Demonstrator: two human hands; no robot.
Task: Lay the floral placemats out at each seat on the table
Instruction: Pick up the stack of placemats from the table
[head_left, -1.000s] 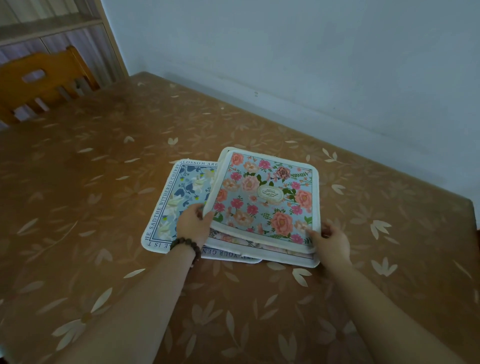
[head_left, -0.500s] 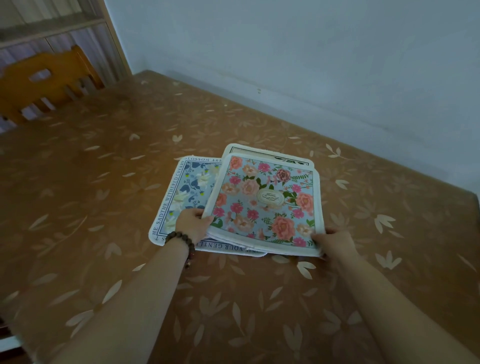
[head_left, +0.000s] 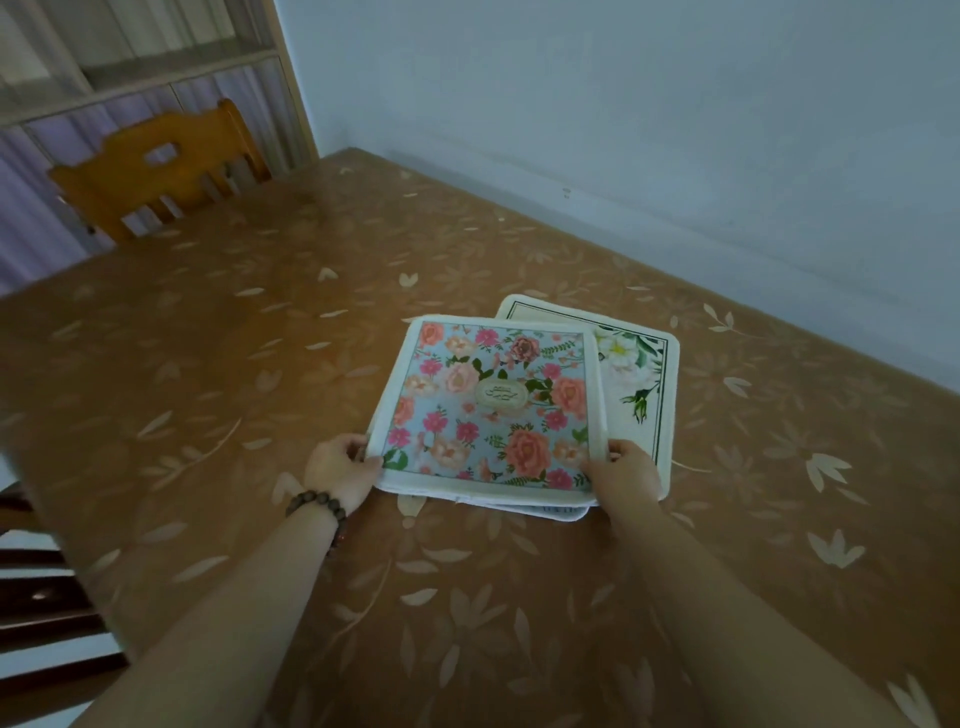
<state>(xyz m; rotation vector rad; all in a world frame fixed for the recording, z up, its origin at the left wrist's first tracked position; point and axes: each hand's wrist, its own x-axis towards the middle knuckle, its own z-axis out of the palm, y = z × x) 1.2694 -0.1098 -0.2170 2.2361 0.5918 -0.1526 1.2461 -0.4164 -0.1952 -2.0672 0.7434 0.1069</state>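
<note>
A stack of floral placemats lies mid-table. On top is a light-blue placemat with pink and peach roses (head_left: 488, 400). My left hand (head_left: 337, 467), with a bead bracelet on the wrist, grips its near-left corner. My right hand (head_left: 626, 475) grips its near-right corner. A cream placemat with white flowers and a dark border (head_left: 636, 374) lies flat beneath, showing to the right. A sliver of a blue-and-white placemat (head_left: 563, 512) peeks out under the near edge.
The table wears a brown tablecloth with pale leaf prints (head_left: 208, 389). A wooden chair (head_left: 161, 166) stands at the far-left side. Dark chair slats (head_left: 47, 597) show at the near-left edge. A pale blue wall (head_left: 675, 130) runs along the table's far side.
Both hands shifted the top rose placemat and the blue-and-white one under it to the left. The cream placemat is now uncovered on the right, and the blue-and-white one is almost hidden.
</note>
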